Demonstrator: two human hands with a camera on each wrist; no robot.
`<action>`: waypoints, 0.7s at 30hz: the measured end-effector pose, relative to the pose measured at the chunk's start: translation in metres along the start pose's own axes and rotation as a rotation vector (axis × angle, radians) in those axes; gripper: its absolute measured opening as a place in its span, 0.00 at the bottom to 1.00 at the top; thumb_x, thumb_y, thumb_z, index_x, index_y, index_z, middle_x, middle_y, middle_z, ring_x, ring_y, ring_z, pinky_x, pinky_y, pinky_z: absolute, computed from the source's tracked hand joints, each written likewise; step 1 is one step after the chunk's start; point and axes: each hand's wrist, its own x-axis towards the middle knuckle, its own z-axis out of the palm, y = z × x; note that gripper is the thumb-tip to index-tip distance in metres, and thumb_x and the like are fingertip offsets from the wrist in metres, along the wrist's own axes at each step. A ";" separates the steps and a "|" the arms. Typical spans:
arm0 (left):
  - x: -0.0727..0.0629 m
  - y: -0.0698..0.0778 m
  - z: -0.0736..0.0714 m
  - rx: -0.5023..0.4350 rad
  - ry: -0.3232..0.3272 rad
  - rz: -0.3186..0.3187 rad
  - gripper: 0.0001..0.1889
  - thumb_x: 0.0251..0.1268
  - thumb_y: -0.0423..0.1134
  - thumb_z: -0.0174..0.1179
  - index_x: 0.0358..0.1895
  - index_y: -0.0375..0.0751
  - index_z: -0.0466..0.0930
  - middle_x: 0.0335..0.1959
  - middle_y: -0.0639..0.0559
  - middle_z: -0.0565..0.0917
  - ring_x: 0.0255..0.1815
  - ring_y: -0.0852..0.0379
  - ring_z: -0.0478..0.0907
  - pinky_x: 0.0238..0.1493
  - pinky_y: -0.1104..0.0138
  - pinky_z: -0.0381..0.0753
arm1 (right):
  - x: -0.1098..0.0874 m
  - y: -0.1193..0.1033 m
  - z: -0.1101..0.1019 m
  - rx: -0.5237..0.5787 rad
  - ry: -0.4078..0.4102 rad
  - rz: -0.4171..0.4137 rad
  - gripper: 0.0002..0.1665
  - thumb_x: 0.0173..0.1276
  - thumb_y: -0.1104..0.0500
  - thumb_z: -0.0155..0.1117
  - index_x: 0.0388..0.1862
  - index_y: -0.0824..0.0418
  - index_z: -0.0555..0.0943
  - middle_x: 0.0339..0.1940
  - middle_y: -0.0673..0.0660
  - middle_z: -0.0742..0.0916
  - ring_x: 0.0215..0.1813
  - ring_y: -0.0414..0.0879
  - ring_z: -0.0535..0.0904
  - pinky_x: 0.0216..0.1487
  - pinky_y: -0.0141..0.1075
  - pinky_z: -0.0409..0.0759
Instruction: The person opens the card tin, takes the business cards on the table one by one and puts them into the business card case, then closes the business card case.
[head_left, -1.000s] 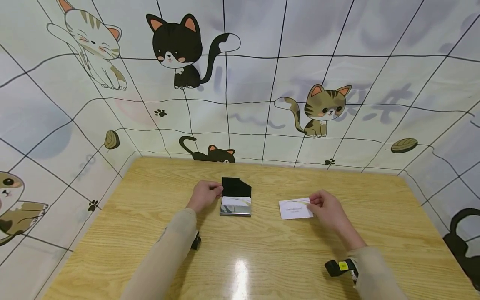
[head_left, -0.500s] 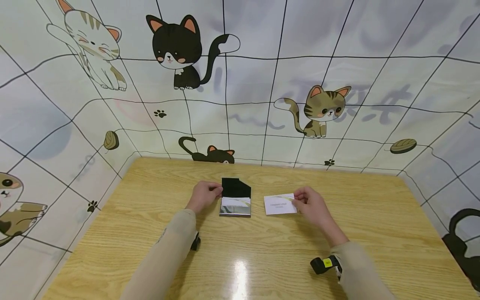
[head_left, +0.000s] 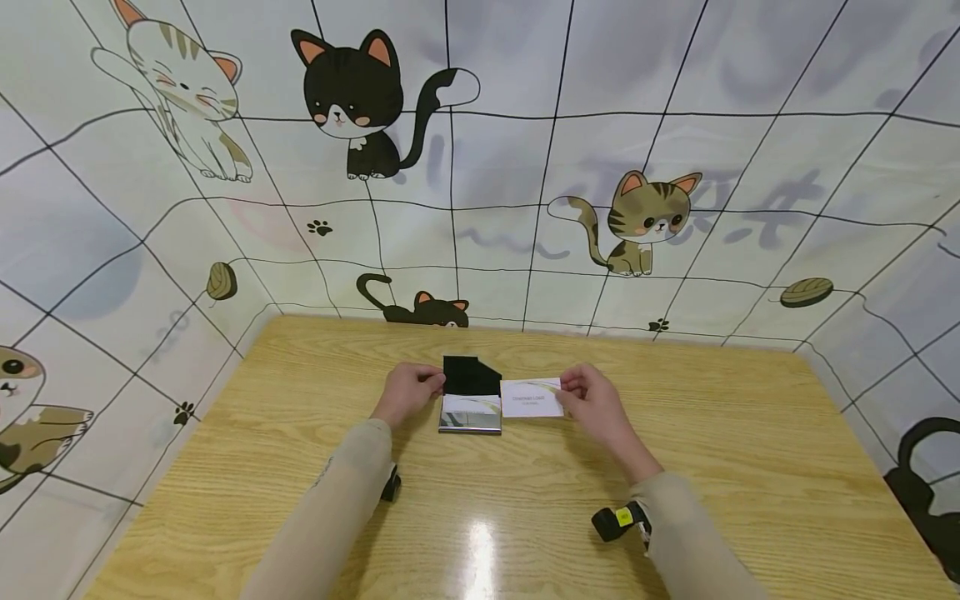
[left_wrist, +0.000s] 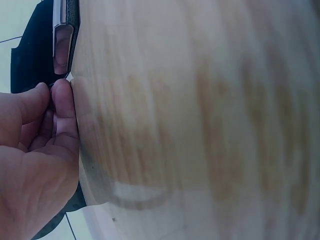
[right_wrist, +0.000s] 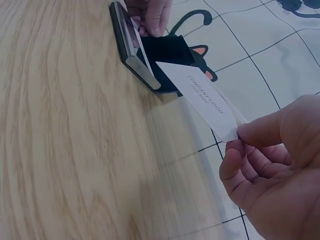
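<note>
A business card case (head_left: 471, 420) lies on the table, its black lid (head_left: 468, 375) swung up and back. Behind the shiny metal front, a white card (head_left: 471, 403) shows in the case. My left hand (head_left: 408, 390) pinches the case's left edge between thumb and fingertips; the left wrist view has the fingers (left_wrist: 62, 100) at the corner by the hinge. Between thumb and fingers my right hand (head_left: 600, 408) pinches the right end of a white business card (head_left: 528, 398) printed "COMPANY LOGO". Its far end (right_wrist: 170, 71) is held close to the case's right side; contact is unclear.
The light wooden table (head_left: 480, 492) reflects a bright light near the front. A white cloth wall (head_left: 510, 167) with cat drawings and black grid lines stands behind and at both sides. A black strap device (head_left: 617, 522) sits at my right wrist.
My right hand has moved left with the business card, from well right of the case to beside it. My left hand and the case have stayed in place.
</note>
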 end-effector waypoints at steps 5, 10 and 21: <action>0.000 0.000 0.000 0.005 0.002 0.004 0.11 0.75 0.37 0.63 0.50 0.34 0.90 0.35 0.48 0.90 0.37 0.58 0.86 0.46 0.64 0.83 | 0.004 -0.001 0.010 0.021 -0.007 0.000 0.11 0.73 0.72 0.61 0.52 0.72 0.76 0.44 0.67 0.84 0.38 0.48 0.77 0.32 0.30 0.77; -0.001 0.000 -0.001 0.004 0.005 0.018 0.11 0.75 0.36 0.63 0.50 0.33 0.90 0.34 0.47 0.91 0.36 0.57 0.87 0.49 0.61 0.84 | 0.010 -0.003 0.021 0.023 -0.007 -0.003 0.11 0.72 0.72 0.62 0.52 0.72 0.76 0.45 0.66 0.84 0.40 0.50 0.78 0.33 0.30 0.77; -0.001 0.001 -0.001 -0.002 0.005 0.012 0.11 0.75 0.36 0.63 0.51 0.34 0.90 0.35 0.47 0.91 0.36 0.58 0.87 0.48 0.62 0.83 | 0.016 -0.005 0.041 -0.005 -0.005 -0.031 0.11 0.70 0.72 0.65 0.49 0.70 0.77 0.43 0.63 0.85 0.43 0.51 0.79 0.43 0.33 0.77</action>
